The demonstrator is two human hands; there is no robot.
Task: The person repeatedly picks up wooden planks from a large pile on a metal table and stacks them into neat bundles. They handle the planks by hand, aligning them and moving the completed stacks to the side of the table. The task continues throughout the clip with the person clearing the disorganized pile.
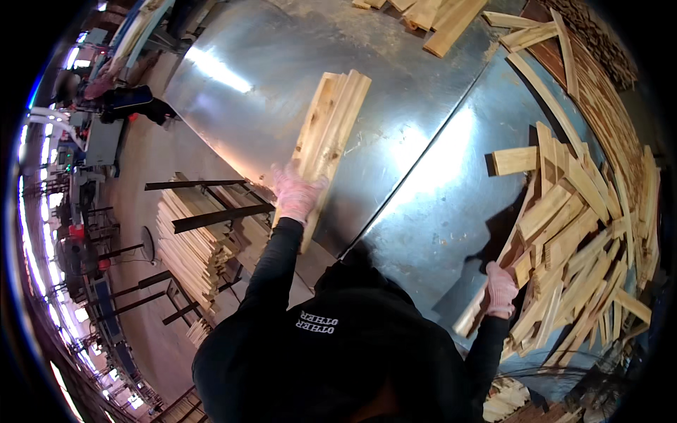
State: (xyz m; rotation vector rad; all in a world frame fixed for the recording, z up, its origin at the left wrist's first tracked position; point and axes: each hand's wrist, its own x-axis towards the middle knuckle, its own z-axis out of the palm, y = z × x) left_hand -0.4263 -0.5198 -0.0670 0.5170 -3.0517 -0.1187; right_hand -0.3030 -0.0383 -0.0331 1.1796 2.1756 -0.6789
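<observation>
A few pale wooden boards lie side by side on the metal table, pointing away from me, one with a grooved profile. My left hand, in a thin pinkish glove, grips them near their close end. On the right, my gloved right hand is closed around a wooden strip at the border of a jumbled heap of wood offcuts. Its fingers are partly hidden, and the strip's far part runs into the heap.
A seam crosses the shiny metal tabletop. More boards lie at the far edge. Left of the table, a dark metal rack holds stacked strips. Another person stands by machines at the far left.
</observation>
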